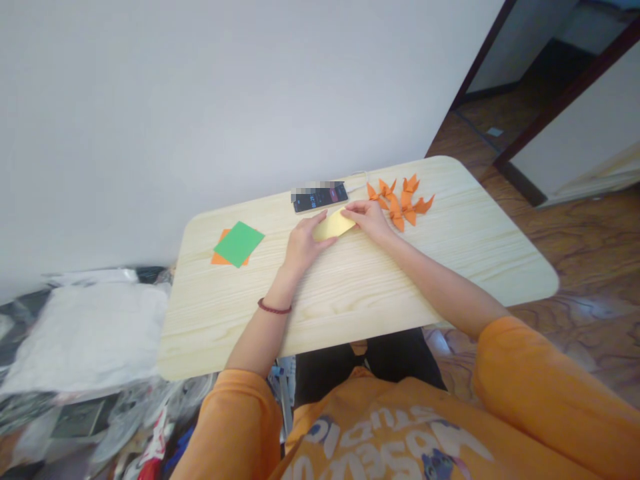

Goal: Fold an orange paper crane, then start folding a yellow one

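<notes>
folded yellow paper (334,225) | pale, flat, narrow strip with tapered ends | long axis goes from lower left to upper right | middle of pine worktop (350,300), toward far edge | left hand (309,243) and right hand (370,220): fingers hold its two ends

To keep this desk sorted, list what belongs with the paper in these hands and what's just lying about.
Belongs:
yellow paper, held between left hand and right hand
folded orange paper pieces
green sheet, lying on an orange sheet

Lying about:
phone
wooden table
white bundle
</notes>
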`<state>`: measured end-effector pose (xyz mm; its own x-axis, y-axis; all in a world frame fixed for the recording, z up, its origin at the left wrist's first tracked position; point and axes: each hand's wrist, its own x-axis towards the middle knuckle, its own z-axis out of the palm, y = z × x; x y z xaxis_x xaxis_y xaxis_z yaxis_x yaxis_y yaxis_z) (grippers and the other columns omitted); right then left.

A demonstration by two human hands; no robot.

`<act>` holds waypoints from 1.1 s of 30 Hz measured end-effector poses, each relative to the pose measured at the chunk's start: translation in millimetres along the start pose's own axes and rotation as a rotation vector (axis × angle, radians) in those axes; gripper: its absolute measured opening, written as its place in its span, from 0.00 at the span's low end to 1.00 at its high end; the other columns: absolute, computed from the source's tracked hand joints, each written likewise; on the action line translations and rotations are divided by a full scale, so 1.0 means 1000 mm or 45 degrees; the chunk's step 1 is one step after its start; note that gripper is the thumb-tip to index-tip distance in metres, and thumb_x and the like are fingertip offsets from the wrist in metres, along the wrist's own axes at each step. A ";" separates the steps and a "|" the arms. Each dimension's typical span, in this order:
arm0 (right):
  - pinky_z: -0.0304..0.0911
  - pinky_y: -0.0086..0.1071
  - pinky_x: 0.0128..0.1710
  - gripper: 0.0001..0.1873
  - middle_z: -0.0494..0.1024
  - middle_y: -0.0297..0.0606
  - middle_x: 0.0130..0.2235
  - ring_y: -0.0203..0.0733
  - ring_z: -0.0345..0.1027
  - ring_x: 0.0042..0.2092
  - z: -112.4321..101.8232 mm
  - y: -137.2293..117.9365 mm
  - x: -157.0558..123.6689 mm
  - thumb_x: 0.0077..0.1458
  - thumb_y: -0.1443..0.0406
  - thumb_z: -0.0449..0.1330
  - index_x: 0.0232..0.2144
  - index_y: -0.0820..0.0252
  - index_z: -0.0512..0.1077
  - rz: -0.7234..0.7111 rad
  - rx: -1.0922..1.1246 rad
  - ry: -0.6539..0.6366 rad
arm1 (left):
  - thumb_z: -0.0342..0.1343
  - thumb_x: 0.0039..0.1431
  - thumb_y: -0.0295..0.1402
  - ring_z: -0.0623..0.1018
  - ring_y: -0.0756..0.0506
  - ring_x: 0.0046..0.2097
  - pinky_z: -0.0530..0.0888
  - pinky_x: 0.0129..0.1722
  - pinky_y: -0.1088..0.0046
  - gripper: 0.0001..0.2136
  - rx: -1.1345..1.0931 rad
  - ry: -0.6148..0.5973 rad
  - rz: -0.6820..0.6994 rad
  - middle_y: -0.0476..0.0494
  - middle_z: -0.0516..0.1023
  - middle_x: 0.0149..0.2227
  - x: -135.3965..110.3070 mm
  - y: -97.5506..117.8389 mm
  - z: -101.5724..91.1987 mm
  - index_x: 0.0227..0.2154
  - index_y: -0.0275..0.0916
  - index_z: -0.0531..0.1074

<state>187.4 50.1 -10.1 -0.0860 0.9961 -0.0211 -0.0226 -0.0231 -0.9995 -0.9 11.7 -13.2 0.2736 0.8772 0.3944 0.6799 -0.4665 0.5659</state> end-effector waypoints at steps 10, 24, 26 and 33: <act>0.56 0.26 0.22 0.13 0.74 0.34 0.25 0.33 0.63 0.26 -0.001 -0.003 -0.001 0.39 0.59 0.68 0.25 0.62 0.73 0.068 0.014 0.028 | 0.66 0.49 0.37 0.78 0.40 0.48 0.74 0.50 0.61 0.30 0.041 -0.030 -0.023 0.37 0.78 0.50 -0.001 0.006 -0.001 0.56 0.39 0.68; 0.55 0.26 0.22 0.14 0.73 0.32 0.23 0.31 0.61 0.24 -0.001 -0.008 -0.004 0.39 0.58 0.67 0.25 0.62 0.73 0.043 -0.015 0.016 | 0.61 0.53 0.33 0.78 0.41 0.48 0.73 0.51 0.63 0.24 0.053 -0.057 -0.012 0.37 0.78 0.50 -0.003 0.006 -0.002 0.54 0.36 0.70; 0.55 0.26 0.22 0.14 0.73 0.32 0.23 0.32 0.61 0.24 -0.001 -0.006 -0.004 0.40 0.57 0.67 0.25 0.61 0.73 0.046 -0.002 -0.001 | 0.60 0.54 0.32 0.78 0.41 0.48 0.73 0.50 0.63 0.24 0.092 -0.070 0.005 0.37 0.78 0.50 -0.003 0.007 -0.003 0.55 0.36 0.70; 0.55 0.28 0.22 0.20 0.71 0.34 0.23 0.33 0.61 0.24 0.001 -0.002 -0.001 0.43 0.49 0.66 0.25 0.62 0.73 0.061 0.173 -0.084 | 0.49 0.61 0.29 0.80 0.43 0.46 0.74 0.48 0.65 0.16 0.039 0.009 -0.035 0.40 0.80 0.47 -0.002 0.003 -0.001 0.50 0.38 0.75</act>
<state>186.3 48.9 -7.8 -0.1553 0.9859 -0.0623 -0.1510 -0.0860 -0.9848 0.2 8.6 -11.4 0.2497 0.8889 0.3841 0.7076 -0.4382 0.5543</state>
